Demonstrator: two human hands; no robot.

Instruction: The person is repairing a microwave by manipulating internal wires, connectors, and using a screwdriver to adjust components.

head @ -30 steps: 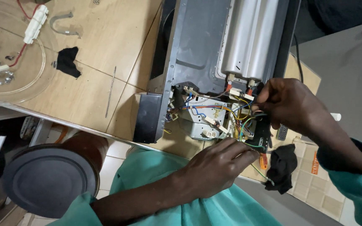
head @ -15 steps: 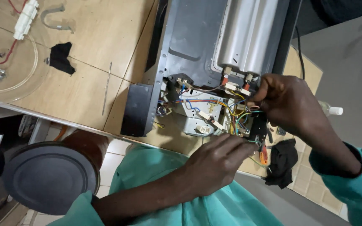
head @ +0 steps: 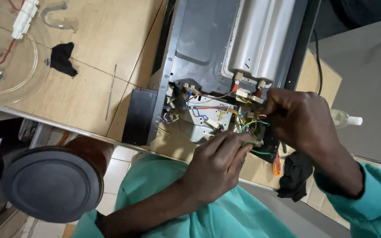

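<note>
Wiring (head: 225, 115) of mixed colours fills the open base of the grey appliance (head: 208, 48), at 12 o'clock from the left hand (head: 219, 165), which pinches green wires. Right hand (head: 298, 119), at 2 o'clock, pinches wires too.

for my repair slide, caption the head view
Both hands, left hand and right hand, work the wires inside an opened appliance.

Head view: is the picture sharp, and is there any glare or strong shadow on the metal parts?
Head view: mostly sharp; soft glare runs along the silver cylinder; light is even with weak shadows; the left hand and right hand hide part of the wires.
</note>
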